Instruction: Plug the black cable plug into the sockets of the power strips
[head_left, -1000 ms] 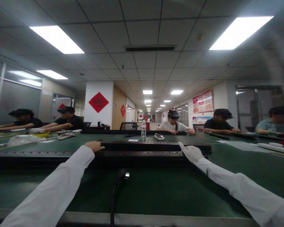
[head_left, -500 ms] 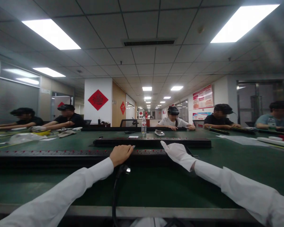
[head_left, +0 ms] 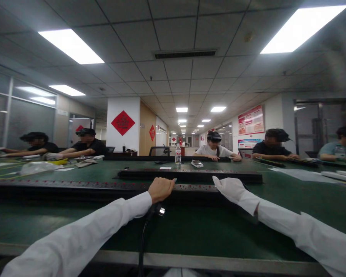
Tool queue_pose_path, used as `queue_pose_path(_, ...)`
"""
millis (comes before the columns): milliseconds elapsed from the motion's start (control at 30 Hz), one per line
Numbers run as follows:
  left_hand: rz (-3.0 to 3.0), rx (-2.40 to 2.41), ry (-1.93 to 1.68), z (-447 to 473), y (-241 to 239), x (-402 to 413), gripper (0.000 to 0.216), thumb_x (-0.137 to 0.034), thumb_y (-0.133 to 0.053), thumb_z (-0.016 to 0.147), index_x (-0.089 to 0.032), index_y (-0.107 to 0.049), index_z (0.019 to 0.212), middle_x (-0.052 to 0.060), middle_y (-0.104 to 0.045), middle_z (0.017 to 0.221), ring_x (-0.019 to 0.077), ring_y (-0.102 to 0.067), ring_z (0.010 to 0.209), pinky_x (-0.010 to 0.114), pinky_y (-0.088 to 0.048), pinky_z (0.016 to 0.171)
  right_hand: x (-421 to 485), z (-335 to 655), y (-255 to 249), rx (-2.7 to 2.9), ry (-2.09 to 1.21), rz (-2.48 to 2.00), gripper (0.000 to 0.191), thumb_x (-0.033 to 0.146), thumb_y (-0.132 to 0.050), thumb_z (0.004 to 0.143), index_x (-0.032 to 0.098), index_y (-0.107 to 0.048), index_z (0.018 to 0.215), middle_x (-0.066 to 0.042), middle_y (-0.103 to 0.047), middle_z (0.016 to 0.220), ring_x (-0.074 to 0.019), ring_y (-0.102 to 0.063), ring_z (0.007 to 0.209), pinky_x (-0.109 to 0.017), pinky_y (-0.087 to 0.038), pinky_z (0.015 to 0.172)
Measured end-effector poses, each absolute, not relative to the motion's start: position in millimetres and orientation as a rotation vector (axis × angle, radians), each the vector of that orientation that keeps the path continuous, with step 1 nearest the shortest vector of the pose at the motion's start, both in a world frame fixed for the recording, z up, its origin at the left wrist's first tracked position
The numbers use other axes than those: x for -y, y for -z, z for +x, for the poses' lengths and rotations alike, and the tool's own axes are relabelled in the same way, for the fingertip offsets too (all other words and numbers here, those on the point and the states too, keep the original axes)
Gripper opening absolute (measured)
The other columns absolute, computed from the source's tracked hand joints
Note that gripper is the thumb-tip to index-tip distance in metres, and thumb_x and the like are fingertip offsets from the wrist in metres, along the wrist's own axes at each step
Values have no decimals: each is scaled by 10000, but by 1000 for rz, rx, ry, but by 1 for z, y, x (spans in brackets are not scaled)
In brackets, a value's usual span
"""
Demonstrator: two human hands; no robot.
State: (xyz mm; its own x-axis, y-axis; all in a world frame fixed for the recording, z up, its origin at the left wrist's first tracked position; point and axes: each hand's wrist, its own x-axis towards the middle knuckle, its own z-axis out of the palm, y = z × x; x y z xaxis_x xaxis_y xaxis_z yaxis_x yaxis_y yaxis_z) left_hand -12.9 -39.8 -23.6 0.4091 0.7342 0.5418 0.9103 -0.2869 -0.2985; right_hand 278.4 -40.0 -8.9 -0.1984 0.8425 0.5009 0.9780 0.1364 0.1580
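A long black power strip (head_left: 75,187) with a row of red switches lies across the green table (head_left: 190,231) in front of me. My bare left hand (head_left: 160,189) rests on top of it near its middle, fingers curled over the strip. My right hand (head_left: 230,187), in a white glove, lies on the strip's right part with fingers extended flat. A black cable with a plug (head_left: 158,209) rises from the table's near edge to just under my left hand. A second black strip (head_left: 190,175) lies behind the first.
Several people sit along the table's far side and both ends. A water bottle (head_left: 178,154) and a small white device (head_left: 196,164) stand at the far middle. Plastic bag, yellow items and papers (head_left: 37,167) lie far left; white sheets far right.
My left hand slid right along the front strip from its left part to the middle, above the plug. My right hand moved slightly left and back right, staying on the strip.
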Motion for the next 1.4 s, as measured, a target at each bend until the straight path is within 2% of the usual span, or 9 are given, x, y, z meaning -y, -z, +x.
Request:
queue_pose_path(333,-2142,1384,407,-3,22,21,584,-345,-113,925,-146,-649,808,124,-670,811,253,-631,767,365,-438,663,39,291,10,2043,668,-1790,715,583,-99,851,177,-660,676,-90,-669,726,-188,-616,694,-279,-362,626)
queue_pose_path(467,-2243,1305,379,-19,18,20,428,-385,-218,915,-239,-620,940,47,-659,936,193,-609,874,296,-432,723,38,294,12,2035,668,-1751,719,622,-114,831,186,-641,614,-74,-664,695,-177,-606,659,-269,-345,608)
queue_pose_path(600,-2268,1458,278,-54,14,19,415,-419,-229,909,-260,-594,1028,76,-643,967,216,-582,936,322,-430,747,38,295,11,2011,664,-1744,744,626,-82,831,190,-637,597,-72,-662,682,-172,-602,635,-270,-343,600)
queue_pose_path(700,-2246,1473,158,-75,12,17,379,-264,-307,890,-317,-432,1245,89,-612,1059,249,-566,966,376,-424,757,37,294,11,2006,678,-1741,742,620,-84,835,186,-640,604,-72,-662,678,-174,-606,637,-268,-347,603)
queue_pose_path(800,-2234,1497,126,-81,11,17,457,-193,-331,863,-335,-361,1296,97,-602,1075,251,-563,973,388,-413,780,33,292,11,1984,683,-1749,741,612,-90,840,179,-651,625,-73,-664,683,-174,-611,658,-263,-351,613)
queue_pose_path(967,-2205,1570,223,-69,10,18,373,-341,-288,893,-307,-488,1207,108,-630,993,248,-580,945,385,-403,798,23,292,12,1991,696,-1731,721,590,-108,851,184,-657,621,-66,-666,673,-166,-611,662,-256,-342,596)
queue_pose_path(1133,-2135,1662,284,-60,12,12,600,-509,-141,887,-197,-649,949,137,-654,899,272,-603,893,393,-410,769,14,299,13,2006,773,-1703,679,536,-127,872,192,-662,634,-61,-669,664,-168,-616,684,-256,-344,608)
queue_pose_path(1233,-2112,1677,306,-59,14,12,676,-546,-113,872,-171,-674,824,154,-662,851,279,-616,851,381,-419,729,12,303,12,2021,777,-1722,664,512,-128,879,191,-668,663,-72,-669,667,-184,-621,690,-265,-349,609)
queue_pose_path(1400,-2084,1609,353,-61,15,20,673,-557,-121,866,-192,-681,784,132,-675,800,267,-626,812,367,-414,704,15,302,14,2057,759,-1742,655,486,-127,886,172,-668,689,-91,-663,666,-206,-631,692,-282,-362,620)
